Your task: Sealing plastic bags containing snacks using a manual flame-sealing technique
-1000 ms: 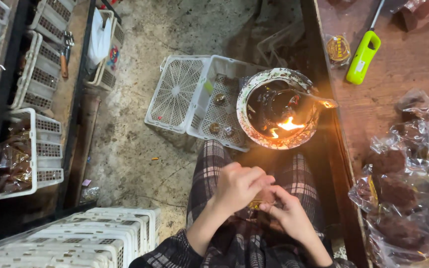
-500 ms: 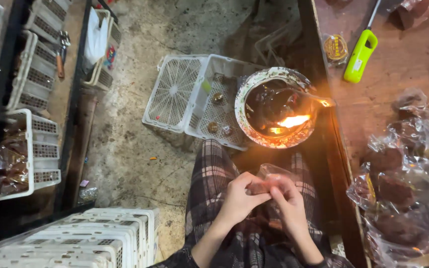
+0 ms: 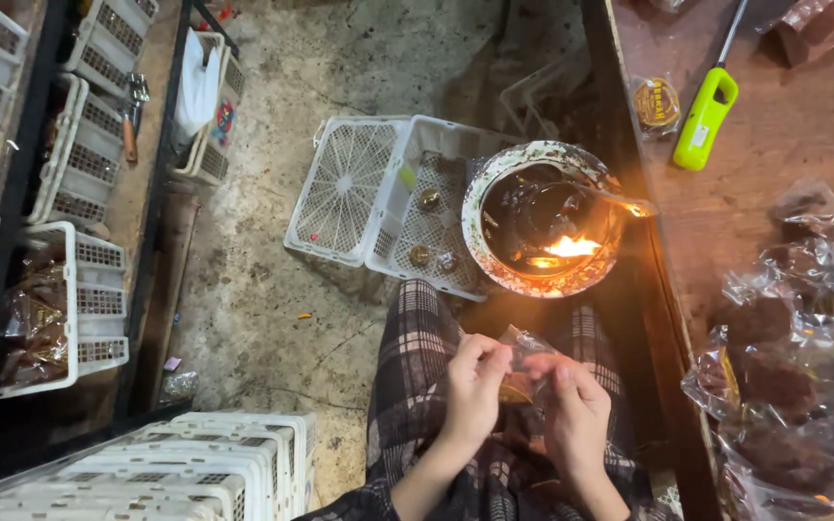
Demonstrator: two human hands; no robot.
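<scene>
A: What are the two hands doing at the bottom middle of the frame?

B: Both are closed around one small clear plastic packet (image 3: 521, 371) held over the lap. The left hand (image 3: 475, 391) pinches its left side with curled fingers; the right hand (image 3: 576, 410) grips the right side, thumb on top. Something round and golden-brown shows inside the packet between the fingers.

A: And what sits just above the hands?

B: A round bowl (image 3: 494, 188) with a speckled rim, dark inside, with a small flame (image 3: 571, 247) burning at its lower right. A metal spoon (image 3: 620, 201) leans over its right rim. The bowl rests on the corner of a white plastic crate (image 3: 417, 222) that lies on the concrete floor (image 3: 272, 299); a few small round pieces lie in the crate. A flat slotted white crate lid (image 3: 345, 188) lies just to the crate's left.

A: Anything on the right?

B: A brown bench (image 3: 784, 145) runs down the right side. A lime-green long-nosed lighter (image 3: 705, 121) lies at its upper part, with a small round packet (image 3: 656, 104) just to its left. Lower right, a heap of clear bags (image 3: 793, 367) with dark contents.

A: The left side?

B: White baskets (image 3: 69, 299) on dark shelving along the left edge, and stacked white crates (image 3: 176, 468) at lower left. Plaid trousers (image 3: 417, 357) cover the person's legs.
</scene>
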